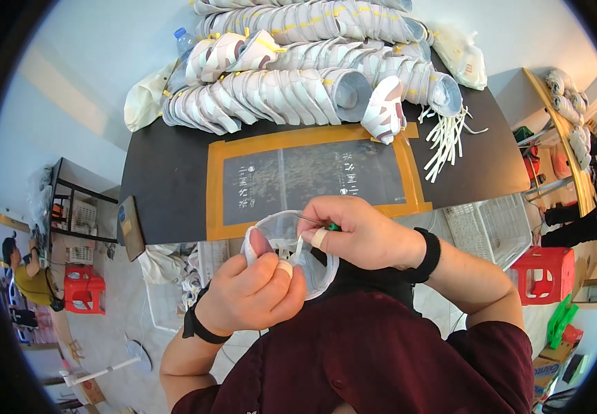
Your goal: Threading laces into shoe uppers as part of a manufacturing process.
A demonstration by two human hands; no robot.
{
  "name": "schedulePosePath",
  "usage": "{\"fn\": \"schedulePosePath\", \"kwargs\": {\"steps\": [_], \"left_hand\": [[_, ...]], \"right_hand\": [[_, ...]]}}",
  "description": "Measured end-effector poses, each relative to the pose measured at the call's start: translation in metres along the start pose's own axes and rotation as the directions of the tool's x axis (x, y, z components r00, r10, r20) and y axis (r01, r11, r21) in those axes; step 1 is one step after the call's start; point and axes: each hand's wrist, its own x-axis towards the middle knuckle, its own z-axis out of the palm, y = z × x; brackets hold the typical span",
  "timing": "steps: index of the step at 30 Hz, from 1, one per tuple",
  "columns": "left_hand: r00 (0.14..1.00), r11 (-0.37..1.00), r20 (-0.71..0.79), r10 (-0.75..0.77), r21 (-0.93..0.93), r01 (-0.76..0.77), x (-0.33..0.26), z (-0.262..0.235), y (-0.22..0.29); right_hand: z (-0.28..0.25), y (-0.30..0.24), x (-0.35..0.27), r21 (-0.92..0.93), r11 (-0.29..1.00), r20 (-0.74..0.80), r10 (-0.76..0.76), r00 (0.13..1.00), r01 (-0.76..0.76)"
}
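A white shoe upper point(322, 281) is held in front of my chest, its opening turned up toward me. My left hand point(264, 290) is closed around its near left side, with tape on one finger. At the opposite rim, my right hand point(360, 234) is closed on a thin metal tool with a green handle point(333, 226); its working tip is hard to make out. A narrow white strip point(300, 245) rises from the upper beside the right thumb, which also wears tape. The fingers partly hide the upper's inside.
Nested rows of shoe uppers point(264, 100) fill the back of the dark table point(478, 165). A single upper point(384, 110) and loose white strips point(446, 141) lie nearby. An orange-taped sheet point(312, 183) covers the front middle. Red stools point(545, 272) stand lower right and left; a co-worker point(33, 276) sits far left.
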Motion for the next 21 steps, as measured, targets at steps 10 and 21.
{"fn": "schedulePosePath", "kwargs": {"steps": [10,21], "left_hand": [[0.999,1.000,0.039,-0.021,-0.009,0.022,-0.008,-0.005,-0.001],[0.827,0.738,0.094,-0.554,-0.404,0.540,-0.018,0.002,-0.012]], "right_hand": [[0.003,-0.003,0.005,0.294,0.900,0.076,0.314,0.947,-0.322],[-0.013,0.002,0.012,0.222,0.972,-0.388,0.157,0.908,-0.073]]}}
